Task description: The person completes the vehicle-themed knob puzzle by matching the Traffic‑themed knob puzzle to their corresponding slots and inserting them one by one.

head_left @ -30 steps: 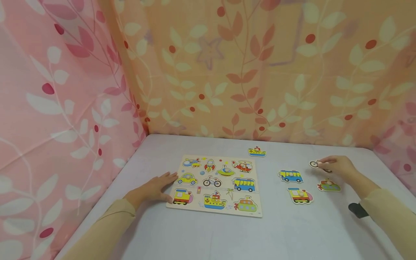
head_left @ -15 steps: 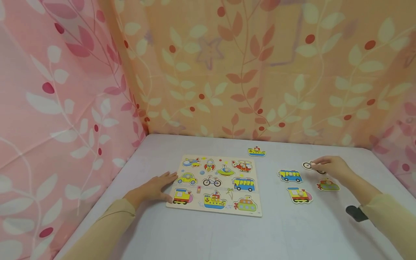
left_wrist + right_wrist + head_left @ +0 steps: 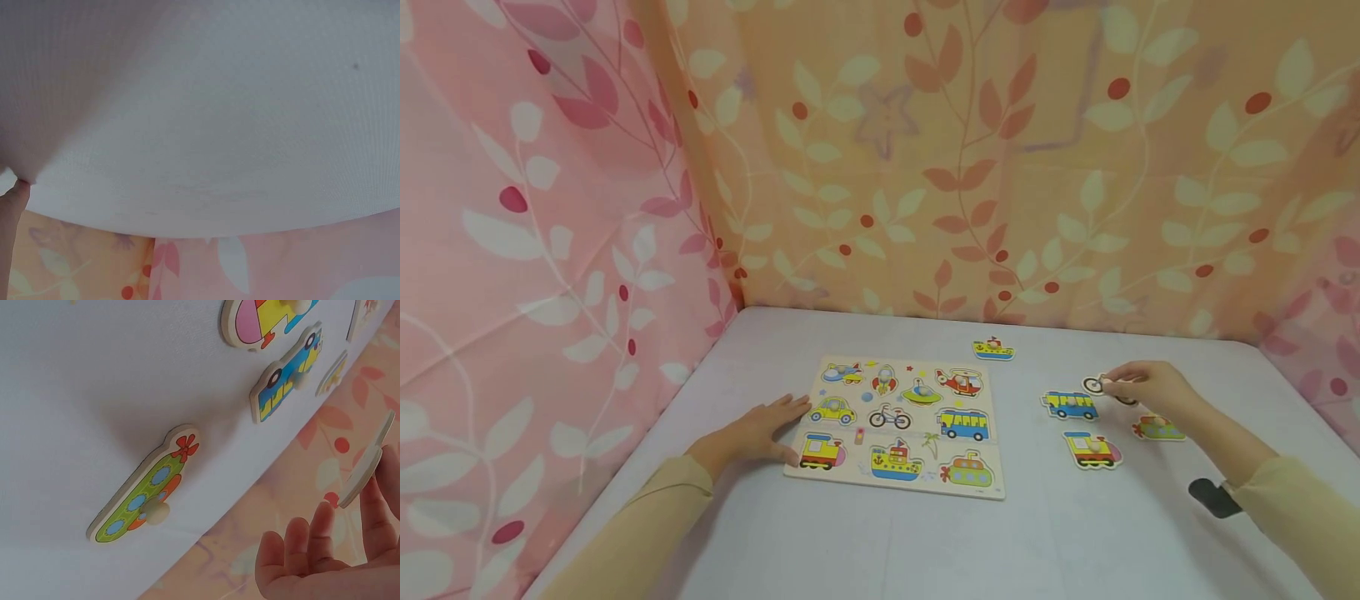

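My right hand [image 3: 1153, 393] pinches a wooden bicycle puzzle piece [image 3: 1092, 384], held just behind the loose bus piece [image 3: 1072, 406]. Seen from the right wrist, the bicycle piece [image 3: 370, 464] is edge-on, raised off the table, the other fingers of the hand [image 3: 325, 562] loosely bent. My left hand [image 3: 758, 433] lies at the left edge of the puzzle board [image 3: 865, 479], fingers extended, fingertips and thumb at its rim. On the board, the plane, rocket, saucer, helicopter and car show knobs; the bicycle spot [image 3: 890, 417] is a printed picture.
Loose on the white table [image 3: 925, 550] lie a train piece [image 3: 1092, 450], a submarine piece [image 3: 1159, 427] and, farther back, a ship piece [image 3: 993, 349]. Floral curtains [image 3: 880, 167] close off the back and sides. A dark object [image 3: 1214, 498] shows under the right wrist.
My right hand has moved left with the bicycle piece, from behind the submarine to close behind the bus piece. The left hand and the board stay where they were.
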`<move>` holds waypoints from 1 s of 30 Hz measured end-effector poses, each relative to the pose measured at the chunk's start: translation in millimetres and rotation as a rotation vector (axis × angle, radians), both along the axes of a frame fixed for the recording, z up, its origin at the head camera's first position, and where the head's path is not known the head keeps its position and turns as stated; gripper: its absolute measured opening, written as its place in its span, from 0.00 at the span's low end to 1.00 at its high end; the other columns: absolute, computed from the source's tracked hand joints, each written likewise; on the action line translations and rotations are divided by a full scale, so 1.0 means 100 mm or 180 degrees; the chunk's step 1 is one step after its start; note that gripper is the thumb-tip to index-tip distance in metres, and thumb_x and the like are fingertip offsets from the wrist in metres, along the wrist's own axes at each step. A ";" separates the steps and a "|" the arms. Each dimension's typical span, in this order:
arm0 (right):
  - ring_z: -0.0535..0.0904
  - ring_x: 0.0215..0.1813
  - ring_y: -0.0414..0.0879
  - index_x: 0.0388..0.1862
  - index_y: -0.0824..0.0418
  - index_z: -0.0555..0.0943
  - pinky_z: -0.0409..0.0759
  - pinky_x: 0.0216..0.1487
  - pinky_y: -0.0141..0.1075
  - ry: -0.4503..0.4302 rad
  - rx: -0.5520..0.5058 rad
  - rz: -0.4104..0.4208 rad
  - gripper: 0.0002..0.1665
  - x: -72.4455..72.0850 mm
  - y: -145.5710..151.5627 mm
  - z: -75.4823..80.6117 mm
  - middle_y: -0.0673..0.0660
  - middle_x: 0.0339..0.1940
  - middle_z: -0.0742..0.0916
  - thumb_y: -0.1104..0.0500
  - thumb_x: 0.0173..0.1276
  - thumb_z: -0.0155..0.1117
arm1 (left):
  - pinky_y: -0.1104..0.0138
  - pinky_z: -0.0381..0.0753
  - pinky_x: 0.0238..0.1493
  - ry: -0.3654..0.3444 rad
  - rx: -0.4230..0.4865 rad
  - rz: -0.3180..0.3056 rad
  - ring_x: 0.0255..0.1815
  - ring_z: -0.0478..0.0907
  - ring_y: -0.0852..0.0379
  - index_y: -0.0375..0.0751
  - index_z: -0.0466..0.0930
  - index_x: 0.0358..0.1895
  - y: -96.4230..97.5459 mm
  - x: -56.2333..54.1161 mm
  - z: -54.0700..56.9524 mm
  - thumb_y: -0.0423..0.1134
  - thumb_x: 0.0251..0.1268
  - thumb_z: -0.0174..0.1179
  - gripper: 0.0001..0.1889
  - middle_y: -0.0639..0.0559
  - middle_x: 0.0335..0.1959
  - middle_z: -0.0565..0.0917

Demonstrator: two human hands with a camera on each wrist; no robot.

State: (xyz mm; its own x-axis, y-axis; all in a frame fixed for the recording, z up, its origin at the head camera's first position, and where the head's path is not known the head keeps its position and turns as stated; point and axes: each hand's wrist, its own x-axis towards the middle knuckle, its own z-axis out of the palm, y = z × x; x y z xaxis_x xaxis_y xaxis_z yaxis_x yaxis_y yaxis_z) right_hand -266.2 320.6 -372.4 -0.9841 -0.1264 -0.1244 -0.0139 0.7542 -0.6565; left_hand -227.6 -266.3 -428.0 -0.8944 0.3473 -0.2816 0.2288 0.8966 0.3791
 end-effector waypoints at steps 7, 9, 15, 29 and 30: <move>0.74 0.37 0.52 0.53 0.73 0.78 0.73 0.34 0.42 0.0008 -0.0022 0.0070 0.28 0.04 -0.10 0.01 0.56 0.33 0.83 0.50 0.68 0.64 | 0.42 0.44 0.72 0.0012 -0.0025 0.0043 0.79 0.41 0.46 0.51 0.56 0.76 0.01 -0.01 -0.02 0.57 0.47 0.72 0.52 0.53 0.78 0.55; 0.74 0.37 0.52 0.53 0.73 0.78 0.73 0.32 0.41 0.0002 -0.0044 0.0079 0.28 0.05 -0.12 0.00 0.55 0.32 0.82 0.49 0.68 0.64 | 0.42 0.44 0.72 0.0028 -0.0030 0.0025 0.78 0.41 0.45 0.50 0.56 0.76 0.00 -0.01 -0.03 0.57 0.47 0.72 0.52 0.52 0.78 0.55; 0.75 0.37 0.51 0.52 0.72 0.80 0.73 0.34 0.40 0.0040 -0.0045 0.0115 0.28 0.07 -0.20 -0.04 0.56 0.35 0.84 0.48 0.67 0.66 | 0.41 0.45 0.72 0.0039 -0.0020 -0.0023 0.78 0.42 0.44 0.48 0.56 0.76 0.01 -0.01 0.00 0.58 0.48 0.72 0.52 0.51 0.78 0.55; 0.70 0.52 0.65 0.48 0.71 0.82 0.72 0.47 0.58 0.0151 -0.0158 0.0319 0.22 0.14 -0.45 -0.05 0.73 0.53 0.78 0.53 0.68 0.66 | 0.41 0.44 0.72 0.0028 -0.0004 -0.0008 0.78 0.42 0.44 0.48 0.56 0.76 0.00 0.00 -0.01 0.58 0.48 0.72 0.52 0.51 0.78 0.54; 0.70 0.53 0.65 0.48 0.71 0.82 0.72 0.47 0.58 0.0152 -0.0172 0.0326 0.21 0.14 -0.47 -0.04 0.73 0.53 0.78 0.53 0.67 0.66 | 0.41 0.44 0.72 0.0030 -0.0001 -0.0010 0.78 0.42 0.44 0.48 0.56 0.76 0.00 -0.01 -0.01 0.58 0.48 0.72 0.52 0.51 0.78 0.54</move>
